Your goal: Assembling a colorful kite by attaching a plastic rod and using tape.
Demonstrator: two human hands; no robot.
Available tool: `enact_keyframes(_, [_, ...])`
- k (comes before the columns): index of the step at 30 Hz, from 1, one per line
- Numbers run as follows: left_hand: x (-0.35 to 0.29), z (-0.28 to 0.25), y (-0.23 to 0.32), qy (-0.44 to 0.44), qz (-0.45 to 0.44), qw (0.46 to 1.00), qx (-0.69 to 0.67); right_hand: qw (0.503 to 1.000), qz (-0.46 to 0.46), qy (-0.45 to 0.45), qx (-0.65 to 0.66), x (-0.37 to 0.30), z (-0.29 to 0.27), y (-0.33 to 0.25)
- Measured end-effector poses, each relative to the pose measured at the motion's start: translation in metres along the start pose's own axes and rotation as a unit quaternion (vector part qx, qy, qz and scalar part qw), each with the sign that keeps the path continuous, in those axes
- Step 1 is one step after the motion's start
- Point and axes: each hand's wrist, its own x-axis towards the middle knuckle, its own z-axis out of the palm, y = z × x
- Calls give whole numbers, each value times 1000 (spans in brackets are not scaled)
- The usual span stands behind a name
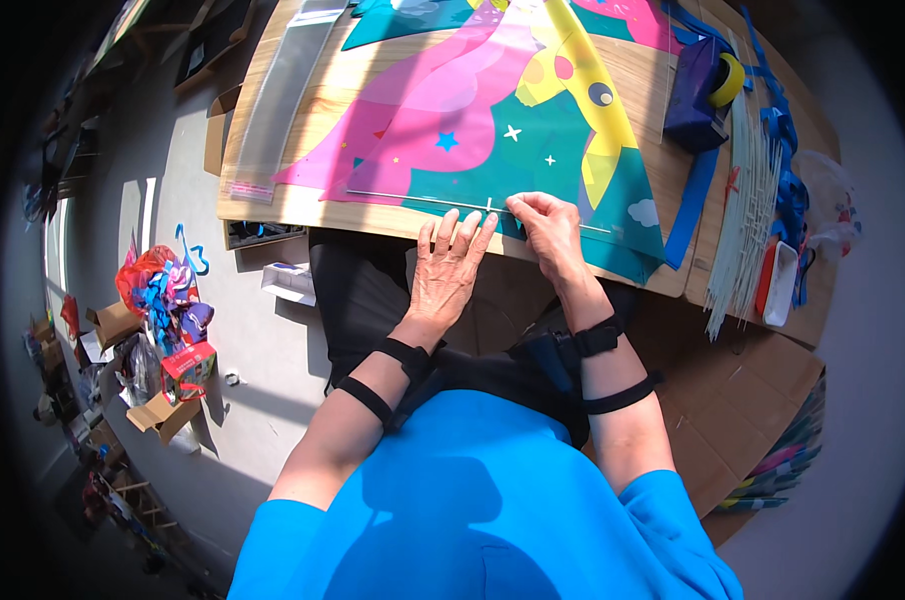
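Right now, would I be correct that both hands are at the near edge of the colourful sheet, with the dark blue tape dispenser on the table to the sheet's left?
Not quite: the head view shows the dark blue tape dispenser on the table to the right of the colourful sheet. The left hand and right hand are indeed at the sheet's near edge.

Small-scale assembly work in a workshop is indicated by a wooden worktable (348, 80) spread with a brightly printed sheet (543, 165), a tape dispenser (693, 105), blue ribbon (695, 205) and bundled pale rods (739, 225); cardboard cartons (163, 412) are seen scattered across the grey floor (273, 385).
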Motion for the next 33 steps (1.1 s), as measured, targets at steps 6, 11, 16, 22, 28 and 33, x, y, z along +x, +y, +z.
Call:
enact_keyframes(6, [0,-2,2,-3,-5,1000,-6,1000,-14,4,-8,4,0,7])
enact_keyframes(11, [3,-1,4,-1,-11,1000,2,999,-27,13,-17,7,1,12])
enact_keyframes(16, [7,-5,11,-66,-31,997,20,997,-41,41,-54,6,4,10])
enact_keyframes(22, [9,-13,14,-44,-34,998,3,935,-169,207,-234,1,4,-9])
enact_keyframes(28, [14,-18,17,-75,9,989,127,875,-284,99,-380,0,-2,-16])
enact_keyframes(33, [13,-21,11,-99,67,976,183,865,-215,144,-429,20,3,-13])
